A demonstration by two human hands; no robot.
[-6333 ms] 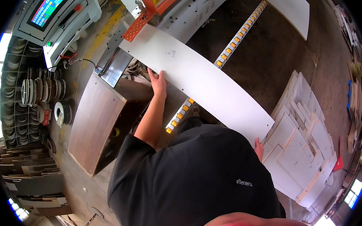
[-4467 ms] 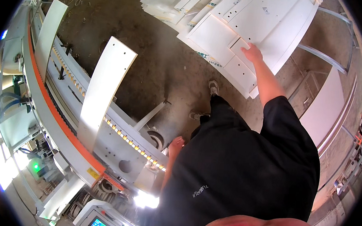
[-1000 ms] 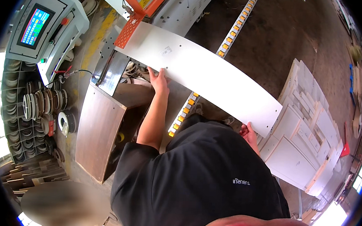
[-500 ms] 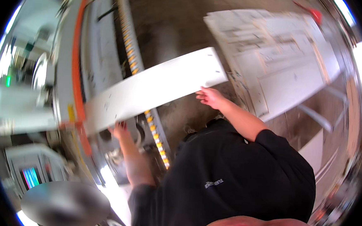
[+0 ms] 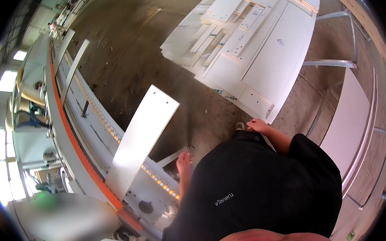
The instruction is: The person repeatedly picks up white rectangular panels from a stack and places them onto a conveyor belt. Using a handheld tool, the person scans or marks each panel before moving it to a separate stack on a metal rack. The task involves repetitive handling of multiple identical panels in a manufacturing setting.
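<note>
Concrete floor [image 5: 126, 50] extends beside the machine [image 5: 82, 160]. Left hand [image 5: 184, 162], half-open and empty, and right hand [image 5: 257, 125], grip not discernible, have come off the panel [image 5: 143, 135]. It lies across the rollers [image 5: 159, 180], apparently supported without handling; the stack [image 5: 269, 72] lies beyond.

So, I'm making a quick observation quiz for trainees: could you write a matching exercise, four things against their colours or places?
1. Left hand
2. Right hand
3. Nearest panel on the machine
4. Shirt

A. Black
B. Near the stack of boards
C. White, with dark holes
D. Near the yellow roller strip

Pairs: 1-D, 2-B, 3-C, 4-A
</note>
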